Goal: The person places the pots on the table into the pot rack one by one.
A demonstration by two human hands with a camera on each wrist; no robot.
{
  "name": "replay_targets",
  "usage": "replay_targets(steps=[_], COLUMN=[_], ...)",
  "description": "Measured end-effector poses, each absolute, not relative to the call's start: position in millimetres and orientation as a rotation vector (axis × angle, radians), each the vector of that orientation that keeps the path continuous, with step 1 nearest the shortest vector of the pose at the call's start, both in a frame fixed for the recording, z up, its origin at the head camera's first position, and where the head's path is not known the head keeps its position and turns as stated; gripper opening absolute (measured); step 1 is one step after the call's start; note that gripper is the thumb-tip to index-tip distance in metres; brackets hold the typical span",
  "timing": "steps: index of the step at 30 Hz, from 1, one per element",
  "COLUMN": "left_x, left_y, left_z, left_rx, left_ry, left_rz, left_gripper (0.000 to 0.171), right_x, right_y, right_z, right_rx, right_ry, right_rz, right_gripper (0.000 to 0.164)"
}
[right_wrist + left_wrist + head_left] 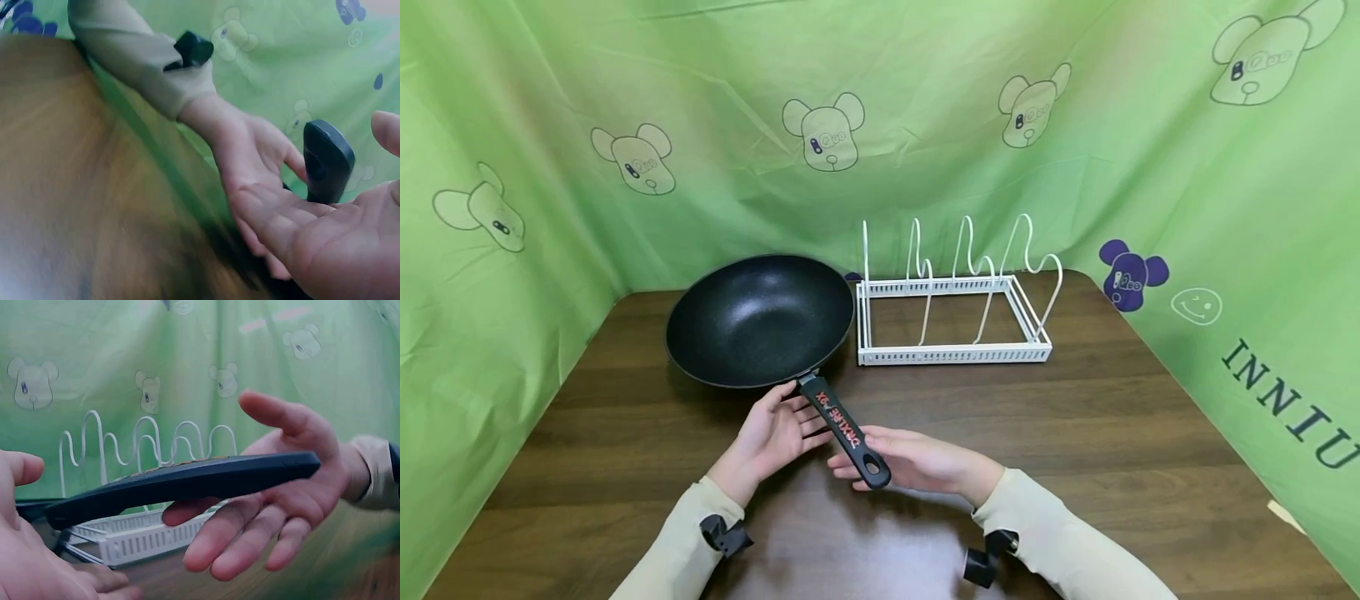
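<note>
A black wok-shaped frying pan [760,321] is at the left of the table, its inside facing up. Its black handle [842,423], with red lettering, points toward the person and stands above the tabletop. Beside the base of the handle is the left hand [773,437], palm up, fingers loosely spread and reaching beneath it. The right hand [925,461] is at the handle's free end. In the left wrist view its fingers [240,534] extend under the handle, while the thumb is raised apart. Neither hand curls round the handle. Whether the fingers touch it from below is hard to tell.
A white rack [955,354] with upright wavy wire dividers stands right of the pan, near the back of the brown wooden table [1075,450]. Green cloth [730,192] printed with bear heads hangs behind and along both sides.
</note>
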State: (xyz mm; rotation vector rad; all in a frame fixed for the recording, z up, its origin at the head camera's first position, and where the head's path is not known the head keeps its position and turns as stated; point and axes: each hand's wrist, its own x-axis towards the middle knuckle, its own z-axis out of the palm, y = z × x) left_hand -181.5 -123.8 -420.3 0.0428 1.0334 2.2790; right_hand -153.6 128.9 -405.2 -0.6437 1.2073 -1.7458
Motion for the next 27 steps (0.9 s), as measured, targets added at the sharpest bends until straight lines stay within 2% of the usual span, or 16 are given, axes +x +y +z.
replay_targets(steps=[2, 8, 14, 19, 22, 27], left_x=[-186, -194, -194, -194, -194, -194], left_y=[-120, -109, -98, -90, -88, -92], left_z=[-421, -419, -417, -416, -417, -417], left_rx=[0.044, 0.046, -0.054, -0.123, -0.166, -0.086], left_ry=[0.957, 0.791, 0.632, 0.562, 0.526, 0.461], left_rz=[2.299, 2.362, 2.488, 2.543, 2.556, 2.53], left_gripper=[0.046, 0.056, 0.055, 0.043, 0.031, 0.033], right_x=[-154, -156, -159, -160, -160, -163], right_y=[126, 117, 110, 109, 108, 105], right_z=[-407, -411, -411, -406, -404, -402], right_rx=[-0.63, -0.536, -0.454, -0.414, -0.42, -0.488], right_ry=[1.15, 1.031, 0.974, 0.911, 0.864, 0.825], right_rz=[-1.759, -1.798, -1.795, -1.809, -1.823, -1.851], right_gripper=[0.068, 0.053, 0.054, 0.039, 0.038, 0.031])
